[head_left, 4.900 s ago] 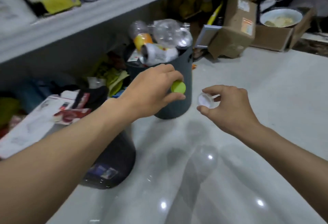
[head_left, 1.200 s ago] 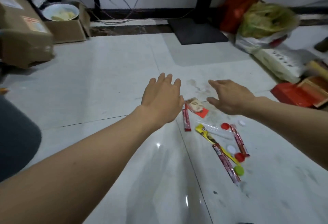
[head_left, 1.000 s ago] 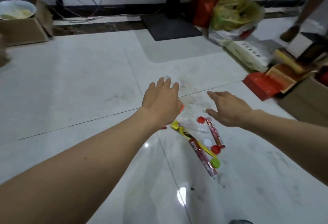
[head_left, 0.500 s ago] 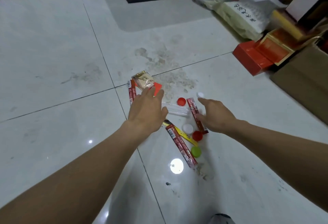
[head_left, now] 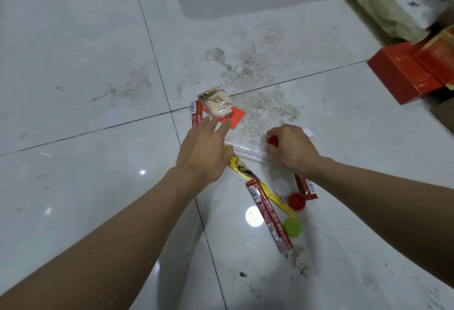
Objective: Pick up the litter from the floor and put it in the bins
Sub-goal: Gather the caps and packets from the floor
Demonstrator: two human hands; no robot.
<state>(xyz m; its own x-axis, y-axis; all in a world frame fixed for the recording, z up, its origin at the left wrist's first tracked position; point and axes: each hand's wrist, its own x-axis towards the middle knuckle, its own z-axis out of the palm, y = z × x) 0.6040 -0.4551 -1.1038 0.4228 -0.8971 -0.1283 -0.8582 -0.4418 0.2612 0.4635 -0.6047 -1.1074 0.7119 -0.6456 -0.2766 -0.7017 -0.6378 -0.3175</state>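
Left hand [head_left: 206, 147]: fingers straight and close together, tips at an orange card [head_left: 233, 118] under a snack packet [head_left: 216, 105].
Right hand [head_left: 292, 150]: curled, pinching a red cap [head_left: 272, 141].
Clear wrapper [head_left: 245, 150] lies between them.
Sachets [head_left: 269, 213] and loose caps [head_left: 292, 227] lie behind the hands.
Bare floor [head_left: 73, 88] lies left of the left hand.
Red box [head_left: 405, 76] sits well right.

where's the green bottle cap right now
In the head view the green cap lies on the floor right of centre, close to the right of the long red sachet and just below the loose red cap.
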